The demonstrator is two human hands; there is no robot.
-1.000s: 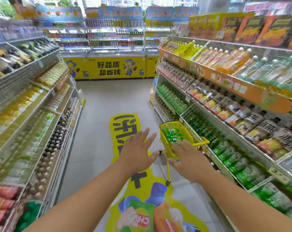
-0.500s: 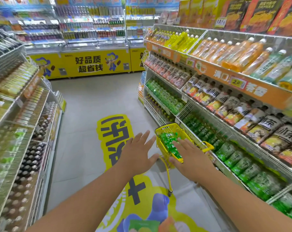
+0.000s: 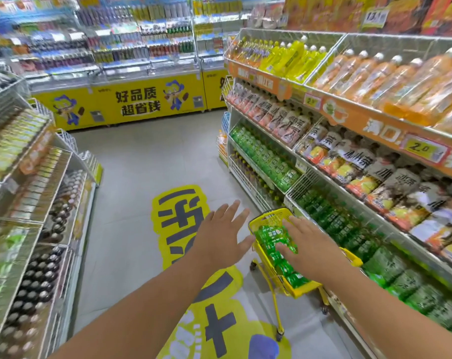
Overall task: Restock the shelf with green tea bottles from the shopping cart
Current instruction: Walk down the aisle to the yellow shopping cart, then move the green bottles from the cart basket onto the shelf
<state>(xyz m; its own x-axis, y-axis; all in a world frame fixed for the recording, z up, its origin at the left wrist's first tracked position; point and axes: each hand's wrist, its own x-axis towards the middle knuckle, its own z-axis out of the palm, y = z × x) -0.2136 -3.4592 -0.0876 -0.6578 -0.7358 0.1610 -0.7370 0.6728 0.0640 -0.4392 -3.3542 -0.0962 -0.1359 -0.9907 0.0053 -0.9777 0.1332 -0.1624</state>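
The green tea bottles (image 3: 276, 244), clear plastic with bright green wrap labels, lie heaped on their sides in the small yellow plastic shopping cart (image 3: 268, 219) that stands on the grey floor just beside the white wire shelf (image 3: 369, 218) on my right. I judge each one full and therefore fairly heavy for its size, with thin walls that would give a little under a squeeze and a glossy label that could slide in the palm; they look tough rather than fragile, but round enough to roll off the pile if I disturb it. The best hold, as I see it, is around the labelled middle of a top bottle, thumb on one side and fingers wrapped across the other, not at the narrow cap end, which I cannot make out clearly here anyway. My right hand (image 3: 307, 252) reaches down over the basket, palm down, fingers spread and empty, its fingertips (image 3: 284, 248) on or just above the heap; I cannot tell which. My left hand (image 3: 219, 237) hovers beside the cart's left rim, also flat, spread and holding nothing, with the thumb near the yellow edge. Both forearms stretch forward and downward from me.
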